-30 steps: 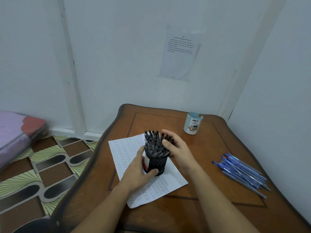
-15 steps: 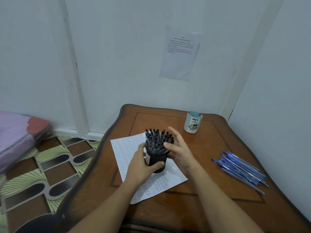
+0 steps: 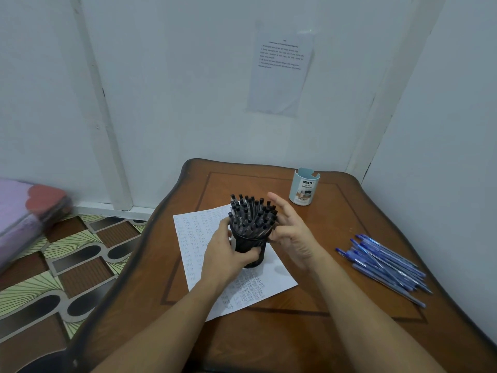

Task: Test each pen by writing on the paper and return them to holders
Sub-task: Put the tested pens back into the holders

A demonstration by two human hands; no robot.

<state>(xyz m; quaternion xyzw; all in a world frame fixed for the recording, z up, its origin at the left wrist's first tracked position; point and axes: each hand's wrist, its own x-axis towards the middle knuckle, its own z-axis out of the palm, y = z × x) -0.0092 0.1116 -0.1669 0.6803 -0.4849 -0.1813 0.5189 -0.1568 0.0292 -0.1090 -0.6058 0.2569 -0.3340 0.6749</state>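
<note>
Because the black holder point(image 3: 250, 251) is packed full of black pens point(image 3: 252, 216) that fan outward at the top, the left hand point(image 3: 228, 254) wraps around its body just left of centre in the frame, its grip clamped on the holder so the load cannot tip. The right hand point(image 3: 289, 230) sits against the far right side of the bundle with the fingers spread and loosely curved; its grip is apart, holding nothing, and it looks placed to steady or gather the splayed pens, or perhaps to pick one out. The holder stands on the paper point(image 3: 204, 238), which lies on the wooden table point(image 3: 322, 332) in the centre of the frame and is already covered in rows of small handwriting, so writing tests have plainly been made there. At the right of the frame a loose heap of blue pens point(image 3: 384, 265) lies flat on the table, well apart from the paper, likely sorted out as a separate batch. The pale blue holder point(image 3: 304, 188) stands upright above and right of centre, near the wall; whether it is empty cannot be told, though it seems meant for the blue batch.
</note>
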